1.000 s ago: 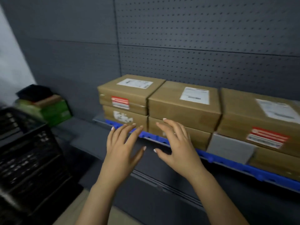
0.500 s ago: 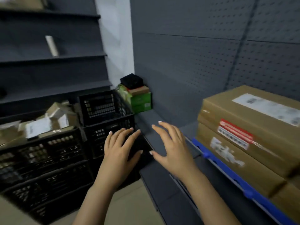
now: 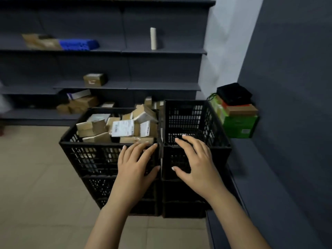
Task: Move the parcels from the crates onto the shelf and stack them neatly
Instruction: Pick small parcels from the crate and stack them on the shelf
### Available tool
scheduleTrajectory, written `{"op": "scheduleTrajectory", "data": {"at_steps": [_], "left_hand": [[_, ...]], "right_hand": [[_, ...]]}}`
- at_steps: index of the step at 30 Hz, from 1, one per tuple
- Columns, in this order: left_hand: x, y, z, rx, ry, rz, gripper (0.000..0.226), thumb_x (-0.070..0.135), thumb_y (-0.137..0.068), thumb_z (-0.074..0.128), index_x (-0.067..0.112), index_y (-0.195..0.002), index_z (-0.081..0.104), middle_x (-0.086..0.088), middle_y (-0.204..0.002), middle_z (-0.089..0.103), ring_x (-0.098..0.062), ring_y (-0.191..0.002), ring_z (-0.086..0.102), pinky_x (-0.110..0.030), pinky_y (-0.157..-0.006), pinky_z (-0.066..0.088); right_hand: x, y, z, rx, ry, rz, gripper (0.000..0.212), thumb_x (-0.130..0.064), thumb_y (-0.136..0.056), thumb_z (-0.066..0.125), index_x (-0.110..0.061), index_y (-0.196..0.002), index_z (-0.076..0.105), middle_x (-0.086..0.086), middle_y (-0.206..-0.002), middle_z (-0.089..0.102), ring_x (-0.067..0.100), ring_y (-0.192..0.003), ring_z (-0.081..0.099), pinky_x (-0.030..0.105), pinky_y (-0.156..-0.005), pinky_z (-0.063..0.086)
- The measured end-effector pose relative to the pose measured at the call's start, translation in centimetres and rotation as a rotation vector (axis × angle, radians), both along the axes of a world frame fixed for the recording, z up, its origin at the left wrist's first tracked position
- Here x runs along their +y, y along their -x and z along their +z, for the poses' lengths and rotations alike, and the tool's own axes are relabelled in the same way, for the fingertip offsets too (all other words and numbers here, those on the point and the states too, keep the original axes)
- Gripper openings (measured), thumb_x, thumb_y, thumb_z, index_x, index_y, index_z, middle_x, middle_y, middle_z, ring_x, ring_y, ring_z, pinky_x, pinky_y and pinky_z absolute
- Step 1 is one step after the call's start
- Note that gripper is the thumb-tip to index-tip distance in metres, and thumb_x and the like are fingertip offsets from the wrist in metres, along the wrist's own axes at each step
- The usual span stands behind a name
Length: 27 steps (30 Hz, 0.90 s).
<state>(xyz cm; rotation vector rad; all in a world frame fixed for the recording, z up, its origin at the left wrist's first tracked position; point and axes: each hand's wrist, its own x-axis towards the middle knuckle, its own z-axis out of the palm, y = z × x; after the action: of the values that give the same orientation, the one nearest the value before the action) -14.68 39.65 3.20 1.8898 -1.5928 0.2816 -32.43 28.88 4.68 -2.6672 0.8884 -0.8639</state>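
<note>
In the middle of the frame, two black slatted plastic crates stand side by side on stacks of like crates. The left-hand black plastic crate (image 3: 86, 153) is heaped with small brown cardboard parcels (image 3: 124, 127), several bearing white printed labels and lying at all angles. The right-hand black plastic crate (image 3: 188, 114) touches it along one wall. Just below centre, the left hand (image 3: 133, 164) hangs palm down over the near rim of the left crate, fingers straight and spread, holding nothing. The right hand (image 3: 193, 162) is spread the same way over the near rim of the right crate, also with nothing in it; whether either hand touches the plastic I cannot tell. At middle right, a green carton (image 3: 239, 126) with a black pouch (image 3: 233, 94) on top sits at the far end of a low dark grey ledge (image 3: 260, 177). Across the top of the frame run dark grey metal shelves (image 3: 161, 51) carrying a few more brown boxes, a blue bundle (image 3: 79, 44) and an upright cream roll (image 3: 153, 38). Beige floor tiles (image 3: 36, 177) fill the lower left.
</note>
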Motion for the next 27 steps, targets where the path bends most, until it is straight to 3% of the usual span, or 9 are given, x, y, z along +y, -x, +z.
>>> {"op": "scheduleTrajectory", "data": {"at_steps": [7,11,16,27], "left_hand": [[-6.8,-12.7,-0.1,-0.036,-0.035,0.052,0.059,0.037,-0.083,0.068,0.027,-0.137,0.048,0.001,-0.137,0.049,-0.021,-0.133,0.037,-0.049,-0.114,0.023],[-10.7,-18.4,0.0,-0.023,-0.027,0.063,0.064,0.032,-0.079,0.075,0.027,-0.137,0.048,0.002,-0.135,0.05,-0.018,-0.132,0.034,-0.051,-0.112,0.024],[-15.2,-22.7,-1.3,0.011,-0.064,0.066,0.058,0.035,-0.081,0.07,0.029,-0.135,0.049,0.003,-0.134,0.05,-0.02,-0.13,0.038,-0.049,-0.111,0.023],[-25.6,-29.6,-4.3,0.076,-0.186,0.142,0.06,0.038,-0.083,0.07,0.03,-0.137,0.046,0.003,-0.14,0.047,-0.015,-0.133,0.032,-0.041,-0.114,0.012]], "right_hand": [[-7.4,-13.0,-0.4,0.021,-0.014,0.034,0.072,-0.037,-0.083,0.07,-0.027,-0.146,0.036,-0.006,-0.147,0.032,0.013,-0.137,0.023,0.027,-0.113,0.014],[-11.1,-18.4,-0.7,0.032,-0.042,0.028,0.074,-0.036,-0.082,0.071,-0.027,-0.146,0.035,-0.006,-0.147,0.031,0.016,-0.138,0.024,0.032,-0.115,0.018],[-15.9,-22.6,-1.7,0.083,-0.067,0.018,0.075,-0.035,-0.082,0.07,-0.028,-0.147,0.033,-0.007,-0.148,0.03,0.015,-0.138,0.023,0.026,-0.112,0.012],[-28.2,-30.4,-4.6,0.136,-0.149,0.075,0.075,-0.034,-0.081,0.072,-0.028,-0.145,0.035,-0.007,-0.146,0.032,0.015,-0.137,0.024,0.028,-0.112,0.014]]}}
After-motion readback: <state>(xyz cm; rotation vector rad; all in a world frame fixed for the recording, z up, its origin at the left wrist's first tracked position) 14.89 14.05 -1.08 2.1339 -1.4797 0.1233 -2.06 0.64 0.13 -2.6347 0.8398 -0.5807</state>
